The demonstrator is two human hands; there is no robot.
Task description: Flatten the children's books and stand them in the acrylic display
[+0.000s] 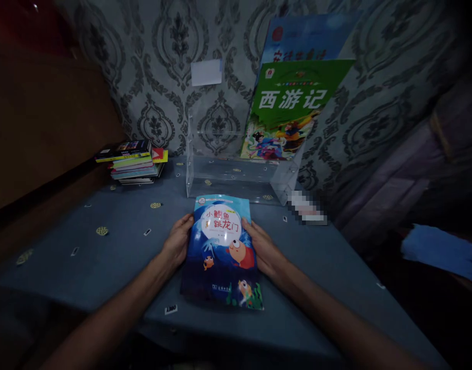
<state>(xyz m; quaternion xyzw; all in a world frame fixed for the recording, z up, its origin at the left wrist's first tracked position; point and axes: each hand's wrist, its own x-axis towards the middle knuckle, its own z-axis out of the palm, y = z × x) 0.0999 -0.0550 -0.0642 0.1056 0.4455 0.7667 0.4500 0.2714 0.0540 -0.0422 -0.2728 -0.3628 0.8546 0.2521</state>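
Observation:
A blue children's book (pixel 216 267) with cartoon fish on its cover is held above the front part of the table, cover facing me. My left hand (pixel 178 239) grips its left edge and my right hand (pixel 261 244) its right edge; the fingers behind the book are hidden. Just beyond it stands a clear acrylic book stand (pixel 228 146). On the stand's right side a green book (pixel 287 110) leans back, and a taller blue book (pixel 308 38) shows behind it.
A stack of books (pixel 133 162) lies at the table's back left. The blue tablecloth (pixel 124 257) carries small printed patterns. A blurred-out item (pixel 307 208) lies right of the stand. A white card (pixel 206 73) is on the patterned wall, and light blue cloth (pixel 439 252) lies beyond the right edge.

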